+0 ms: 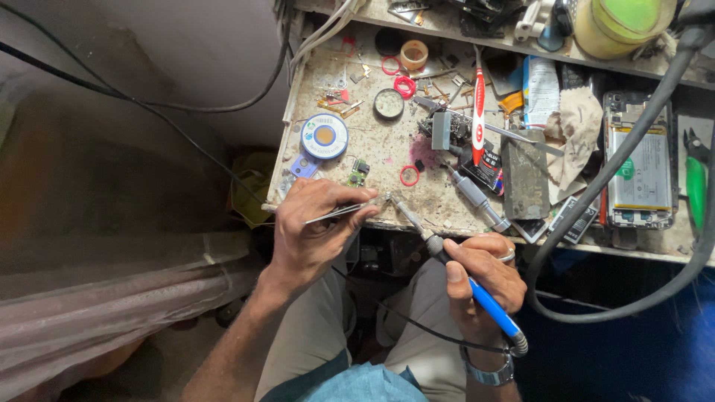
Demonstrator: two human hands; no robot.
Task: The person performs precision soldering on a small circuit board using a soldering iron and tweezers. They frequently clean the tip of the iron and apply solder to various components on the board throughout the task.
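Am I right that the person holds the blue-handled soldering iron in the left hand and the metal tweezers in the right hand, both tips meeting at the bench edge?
Not quite: the head view shows them swapped. The right hand holds the blue-handled soldering iron and the left hand holds the metal tweezers; the tips do meet at the bench edge.

We wear khaki trousers [313, 327] and a blue shirt [357, 385], our forearms bare; a metal wristwatch [488, 370] and a silver finger ring [507, 257] on our right hand [480, 279].

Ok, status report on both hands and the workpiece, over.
Left hand pinching thin metal tweezers. Right hand gripping blue-handled soldering iron. Tips meet at bench edge; workpiece too small to tell. Thick grey cable loops nearby.
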